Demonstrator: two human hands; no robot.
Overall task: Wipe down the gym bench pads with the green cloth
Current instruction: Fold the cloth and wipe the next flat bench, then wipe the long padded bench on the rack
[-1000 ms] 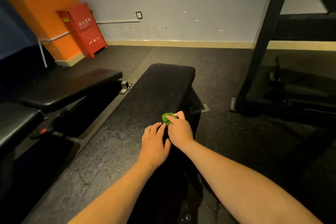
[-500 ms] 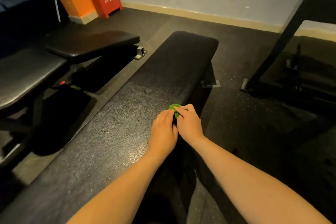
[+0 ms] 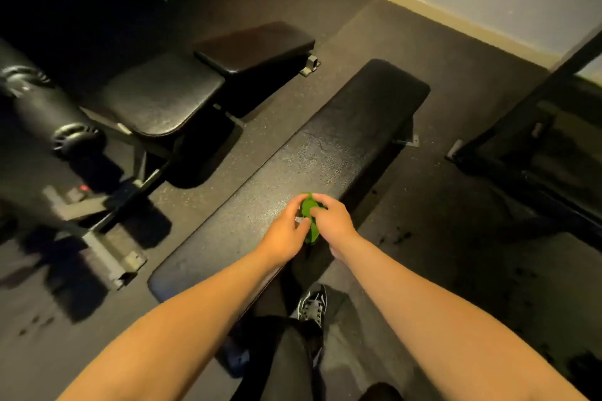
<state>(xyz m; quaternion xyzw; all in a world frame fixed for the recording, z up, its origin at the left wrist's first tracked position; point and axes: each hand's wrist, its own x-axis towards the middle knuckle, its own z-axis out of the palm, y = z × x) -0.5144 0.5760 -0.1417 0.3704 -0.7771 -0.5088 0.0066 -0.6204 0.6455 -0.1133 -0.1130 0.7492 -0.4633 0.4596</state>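
Pinching the bunched green cloth [image 3: 308, 215] with left hand [image 3: 286, 233] and right hand [image 3: 333, 221] together at the worktop [image 3: 342, 127] edge, seemingly not wiping yet.

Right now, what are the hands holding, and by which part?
The green cloth, bunched between both hands: the left hand pinches its left side, the right hand grips its right side, at the bench pad edge.

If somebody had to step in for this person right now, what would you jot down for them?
Left hand: holds the green cloth, bunched up.
Right hand: pinches the same cloth from the other side.
The cloth is over the long bench pad, near its right edge.
Done: no wiped patch can be told.
Left: wipe the long pad, then the two pads of the second bench to the left.
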